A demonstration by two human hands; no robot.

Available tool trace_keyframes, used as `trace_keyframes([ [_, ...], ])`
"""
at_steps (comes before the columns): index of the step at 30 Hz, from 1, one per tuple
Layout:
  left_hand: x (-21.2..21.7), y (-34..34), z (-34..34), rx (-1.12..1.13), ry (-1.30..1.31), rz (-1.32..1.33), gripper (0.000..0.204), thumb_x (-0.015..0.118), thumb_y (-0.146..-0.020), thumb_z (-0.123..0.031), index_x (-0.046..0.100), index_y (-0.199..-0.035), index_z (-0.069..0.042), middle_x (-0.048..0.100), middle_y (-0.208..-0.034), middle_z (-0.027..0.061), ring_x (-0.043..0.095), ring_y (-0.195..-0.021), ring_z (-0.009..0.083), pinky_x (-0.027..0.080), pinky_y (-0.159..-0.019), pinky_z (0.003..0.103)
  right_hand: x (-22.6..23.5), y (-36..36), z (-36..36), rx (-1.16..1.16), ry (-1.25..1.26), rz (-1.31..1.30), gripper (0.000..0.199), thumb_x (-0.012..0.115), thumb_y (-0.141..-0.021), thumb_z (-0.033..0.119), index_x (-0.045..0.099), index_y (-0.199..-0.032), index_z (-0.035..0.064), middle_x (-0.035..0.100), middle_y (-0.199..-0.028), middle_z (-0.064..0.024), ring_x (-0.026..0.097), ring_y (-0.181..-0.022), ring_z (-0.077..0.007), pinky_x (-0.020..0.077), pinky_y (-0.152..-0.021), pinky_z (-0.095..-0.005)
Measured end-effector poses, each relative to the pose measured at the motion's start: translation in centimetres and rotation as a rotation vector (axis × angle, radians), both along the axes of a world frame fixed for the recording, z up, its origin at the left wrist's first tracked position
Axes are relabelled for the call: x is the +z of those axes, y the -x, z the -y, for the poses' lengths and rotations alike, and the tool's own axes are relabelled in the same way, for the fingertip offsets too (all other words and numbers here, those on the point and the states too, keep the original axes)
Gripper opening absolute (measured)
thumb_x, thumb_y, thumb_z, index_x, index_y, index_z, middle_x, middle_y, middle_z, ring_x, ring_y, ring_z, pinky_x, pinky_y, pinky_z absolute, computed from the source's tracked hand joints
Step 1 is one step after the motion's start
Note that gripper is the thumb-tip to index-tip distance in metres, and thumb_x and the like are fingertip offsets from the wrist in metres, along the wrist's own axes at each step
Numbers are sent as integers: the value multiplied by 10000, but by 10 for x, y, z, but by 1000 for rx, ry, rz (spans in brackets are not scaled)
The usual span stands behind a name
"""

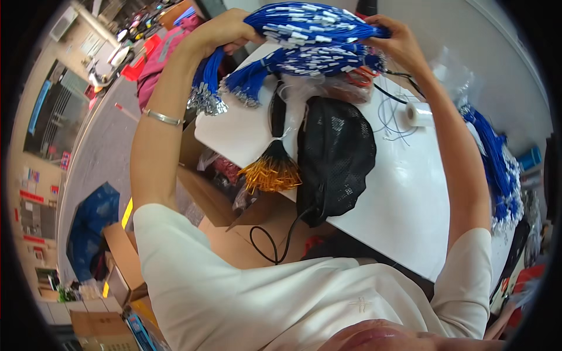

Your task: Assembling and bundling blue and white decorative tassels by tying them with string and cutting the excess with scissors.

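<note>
A thick bundle of blue wires (316,20) with white sleeves along it is stretched between my hands at the far side of the white table (398,193). My left hand (231,34) is closed round its left part, and the silvery tips (205,99) hang below that hand. At the other end my right hand (399,44) grips the bundle with bent fingers. Just below the held bundle, a second similar bundle of blue wires (310,61) lies on the table. Nearer to me are a bundle of black wires with orange ends (270,167) and a black mesh bag (336,155).
A white roll (418,114) and thin loose wires (395,123) lie near my right forearm. More blue wires (497,167) hang at the table's right side. An open cardboard box (205,193) stands by the table's left edge. A blue umbrella (91,228) is farther left.
</note>
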State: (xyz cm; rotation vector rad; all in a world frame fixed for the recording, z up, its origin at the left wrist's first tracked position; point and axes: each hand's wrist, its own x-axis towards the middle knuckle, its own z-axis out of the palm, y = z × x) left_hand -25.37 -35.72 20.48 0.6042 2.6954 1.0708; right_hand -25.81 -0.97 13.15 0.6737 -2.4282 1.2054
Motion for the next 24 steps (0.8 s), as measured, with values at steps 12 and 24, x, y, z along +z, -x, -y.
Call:
trace_keyframes([
  [12, -10, 6, 20, -26, -532, 440, 138, 643, -870, -74, 644, -947, 41, 405, -488, -62, 303, -366, 6, 296, -379, 176, -71, 47, 22, -41, 209, -25, 1049, 860, -701, 323, 245, -1523, 110, 357, -1504, -217, 488, -1271, -375, 455, -1041, -436],
  [24, -64, 30, 49, -65, -915, 628, 48, 535, -912, -3, 568, -887, -26, 383, -478, -81, 291, -336, 21, 342, -411, 213, -72, 24, -9, 255, 527, 468, 781, 851, -720, 147, 465, -1383, 7, 632, -1222, -187, 635, -1105, -332, 498, -1009, -424],
])
